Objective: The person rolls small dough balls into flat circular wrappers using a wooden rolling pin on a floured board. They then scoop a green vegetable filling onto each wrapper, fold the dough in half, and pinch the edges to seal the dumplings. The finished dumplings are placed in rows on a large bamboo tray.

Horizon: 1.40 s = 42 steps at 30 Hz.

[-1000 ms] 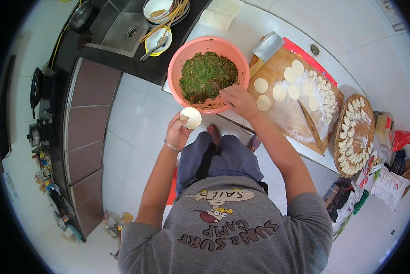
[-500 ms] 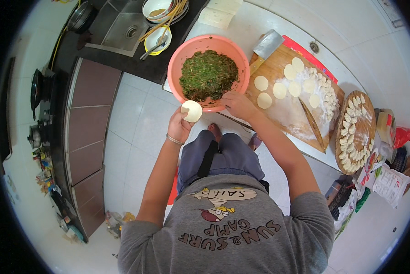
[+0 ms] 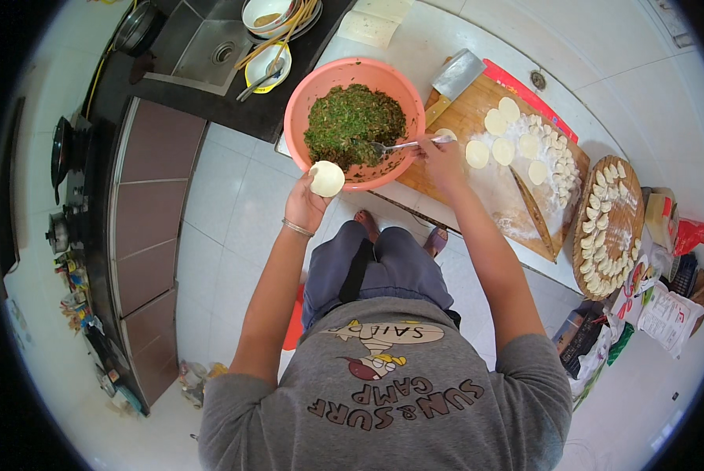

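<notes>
My left hand holds a round dumpling wrapper by its edge, just off the near rim of the pink basin. Chopped green filling is heaped inside that basin. My right hand grips the handle of a shiny metal fork or spoon above the basin's right rim. The head of this utensil is partly sunk in the filling, so its exact shape cannot be made out. Beside my right hand lies a wooden board with several flat wrappers and white flour.
On the board are a cleaver, a rolling pin and small dough pieces. A round wooden tray at the right carries several folded dumplings. Bowls with chopsticks stand near the sink at the upper left.
My right hand has moved right and up from the basin's near rim, and the metal utensil now shows in it. The left hand still holds its wrapper in nearly the same place.
</notes>
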{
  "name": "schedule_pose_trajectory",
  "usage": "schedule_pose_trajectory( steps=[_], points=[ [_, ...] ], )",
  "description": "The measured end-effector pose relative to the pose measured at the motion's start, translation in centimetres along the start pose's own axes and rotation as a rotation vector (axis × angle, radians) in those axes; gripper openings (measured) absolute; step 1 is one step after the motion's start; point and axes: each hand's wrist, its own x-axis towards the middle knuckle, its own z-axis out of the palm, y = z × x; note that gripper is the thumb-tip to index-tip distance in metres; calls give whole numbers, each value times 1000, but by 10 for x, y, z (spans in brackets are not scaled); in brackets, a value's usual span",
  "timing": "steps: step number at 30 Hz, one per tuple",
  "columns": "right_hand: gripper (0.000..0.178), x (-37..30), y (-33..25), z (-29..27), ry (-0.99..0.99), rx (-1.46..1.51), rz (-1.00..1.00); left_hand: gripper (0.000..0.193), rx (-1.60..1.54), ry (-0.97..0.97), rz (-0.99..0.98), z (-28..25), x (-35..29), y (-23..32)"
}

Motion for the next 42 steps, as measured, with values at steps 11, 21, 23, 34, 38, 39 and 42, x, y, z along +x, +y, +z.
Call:
schedule_pose_trajectory(
  steps=[11, 21, 23, 34, 38, 39, 42],
  points=[
    [12, -3, 30, 13, -295, -682, -756, 43, -9, 21, 5, 9, 5, 0],
    [12, -4, 31, 33, -231, -637, -760, 45, 24, 57, 19, 0, 1, 4],
    [12, -3, 33, 32, -235, -668, -781, 44, 17, 60, 22, 0, 1, 4],
    [11, -14, 51, 45, -301, -709, -747, 43, 7, 75, 25, 1, 1, 6],
    [14, -21, 47, 51, -214, -482, -500, 39, -6, 46, 28, -8, 3, 6],
    [15, -22, 45, 51, -172, -409, -403, 39, -14, 53, 31, -10, 4, 7],
    [17, -4, 47, 46, -26, -385, -89, 39, -32, 88, 45, -12, 6, 8]
  ],
)
